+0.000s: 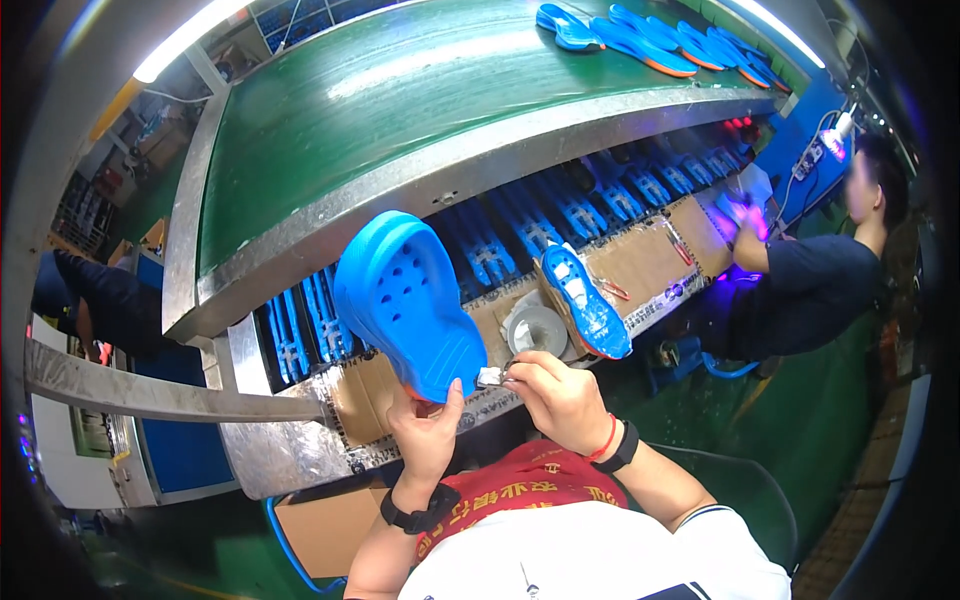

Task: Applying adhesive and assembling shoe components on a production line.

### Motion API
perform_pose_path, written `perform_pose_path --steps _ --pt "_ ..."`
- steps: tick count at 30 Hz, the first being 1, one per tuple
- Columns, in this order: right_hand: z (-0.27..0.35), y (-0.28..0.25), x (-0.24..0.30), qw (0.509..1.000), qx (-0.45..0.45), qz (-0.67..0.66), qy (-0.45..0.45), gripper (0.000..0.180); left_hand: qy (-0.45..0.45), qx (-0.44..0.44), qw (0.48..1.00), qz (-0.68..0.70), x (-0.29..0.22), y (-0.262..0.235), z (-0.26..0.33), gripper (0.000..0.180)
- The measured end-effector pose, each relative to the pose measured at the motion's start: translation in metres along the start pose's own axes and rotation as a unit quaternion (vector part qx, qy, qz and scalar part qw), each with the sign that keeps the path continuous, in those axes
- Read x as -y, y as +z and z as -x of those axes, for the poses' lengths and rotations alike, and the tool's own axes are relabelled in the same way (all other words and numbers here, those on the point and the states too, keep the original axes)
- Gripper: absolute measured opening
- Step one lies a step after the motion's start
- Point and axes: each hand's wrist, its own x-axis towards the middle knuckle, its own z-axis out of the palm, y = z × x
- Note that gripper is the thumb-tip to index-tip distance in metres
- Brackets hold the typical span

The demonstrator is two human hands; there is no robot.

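Both hands are up close. One left hand [428,432] grips the heel of a bright blue clog [405,300] with round holes, held up above the bench [300,450] edge. Just beside it, the right hand [560,400] pinches a small metal tool [492,377]. Another blue shoe [590,300] lies near.

Clog [405,305] left of second clog [588,300]; roll, perhaps tape [537,330], between; insoles [650,38] on conveyor [400,110] behind.
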Motion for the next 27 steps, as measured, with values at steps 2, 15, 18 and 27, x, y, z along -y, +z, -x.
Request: perform_pose_path --steps 2,15,18,27 --pt "0.0 0.001 -0.001 1.0 0.003 -0.018 0.004 0.015 0.003 0.003 1.0 -0.007 0.001 -0.001 0.001 0.03" --pt "0.002 -0.001 0.001 1.0 0.01 0.016 0.014 0.013 0.004 0.005 1.0 -0.001 -0.003 -0.001 0.005 0.03" --pt "0.002 -0.005 0.002 0.999 0.011 0.048 0.013 0.014 -0.028 0.034 0.999 0.015 0.001 -0.004 0.007 0.036" --pt "0.007 -0.013 0.0 0.998 -0.006 0.05 0.022 0.015 -0.027 0.026 0.999 -0.003 -0.005 0.004 0.008 0.028"
